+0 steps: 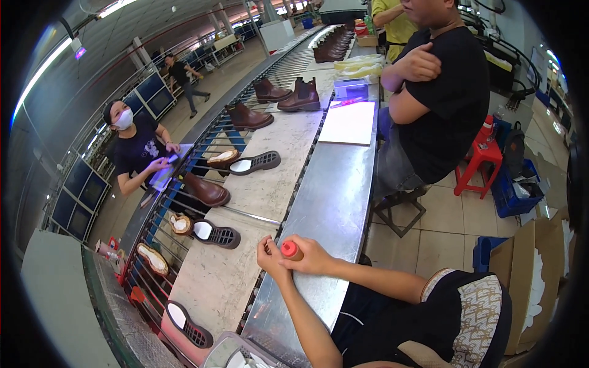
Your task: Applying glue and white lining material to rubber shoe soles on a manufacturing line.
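My right hand (313, 256) is wrapped round a small squat bottle (289, 248) with a red cap and a brownish-orange body. Close against it is my left hand (270, 257), its fingers curled; whatever they may hold is hidden. Both hands are over the near edge of the conveyor, by a bare metal ledge (331, 184). Left of them, a dark shoe sole (224, 237) with a white heel patch lies on a pale board. Beside that sole stands a shoe upper (180, 224), its pale underside showing.
Another sole (264, 162), a sole (190, 325) at the near end and brown ankle boots (300, 98) stand along the line. A white board (347, 122) rests on the ledge. Co-workers stand across the line and at right. A red stool (480, 156) is on the floor.
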Demonstrator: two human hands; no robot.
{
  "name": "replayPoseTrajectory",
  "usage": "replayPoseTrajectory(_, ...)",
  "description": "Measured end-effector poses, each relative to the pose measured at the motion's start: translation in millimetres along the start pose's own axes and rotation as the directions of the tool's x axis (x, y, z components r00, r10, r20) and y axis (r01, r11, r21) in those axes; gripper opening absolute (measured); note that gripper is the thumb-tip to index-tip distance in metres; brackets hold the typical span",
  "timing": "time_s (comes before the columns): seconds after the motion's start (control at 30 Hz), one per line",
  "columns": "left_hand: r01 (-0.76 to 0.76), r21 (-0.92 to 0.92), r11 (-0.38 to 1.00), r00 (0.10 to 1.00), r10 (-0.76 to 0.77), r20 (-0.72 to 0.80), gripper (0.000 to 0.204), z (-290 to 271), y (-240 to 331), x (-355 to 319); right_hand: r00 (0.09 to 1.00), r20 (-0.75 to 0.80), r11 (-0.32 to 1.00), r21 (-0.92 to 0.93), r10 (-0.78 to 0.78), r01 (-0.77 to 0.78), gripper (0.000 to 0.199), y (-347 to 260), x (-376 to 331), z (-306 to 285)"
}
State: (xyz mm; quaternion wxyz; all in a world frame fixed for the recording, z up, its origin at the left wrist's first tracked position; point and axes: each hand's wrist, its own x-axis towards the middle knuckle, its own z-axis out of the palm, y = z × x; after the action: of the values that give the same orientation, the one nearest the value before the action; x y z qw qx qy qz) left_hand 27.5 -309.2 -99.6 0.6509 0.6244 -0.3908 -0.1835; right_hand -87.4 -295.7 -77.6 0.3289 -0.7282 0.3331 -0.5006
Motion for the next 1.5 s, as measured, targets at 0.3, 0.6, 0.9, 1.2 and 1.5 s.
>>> replayPoseTrajectory(0.3, -0.017, -0.006, 1.0, 1.0, 0.017, 0.004, 0.019, -2, -4, 0, 1.0, 0.003, 1.0, 0.007, 0.008, -0.009, 0.047, -1, -1, 3)
replayPoseTrajectory(0.6, -0.001, 0.026, 1.0, 1.0, 0.0, 0.026, 0.019, -8, -7, 2, 1.0, 0.024, 0.999, 0.036, 0.003, -0.004, 0.045, -6, 0, 5)
replayPoseTrajectory(0.9, -0.018, 0.041, 0.999, 0.999, 0.02, -0.041, 0.036, -15, 4, 5, 0.998, 0.066, 1.0, 0.014, 0.013, -0.014, 0.046, -16, 2, 7)
replayPoseTrajectory(1.2, -0.047, 0.056, 0.997, 0.999, 0.046, 0.014, 0.04, -6, -5, -3, 1.0, 0.001, 1.0, -0.005, 0.019, -0.019, 0.047, -5, -8, 4)
replayPoseTrajectory(1.5, -0.046, 0.093, 0.995, 0.999, 0.045, 0.007, 0.031, -9, -6, 0, 1.0, 0.017, 1.0, 0.004, 0.016, -0.016, 0.048, -5, -4, 6)
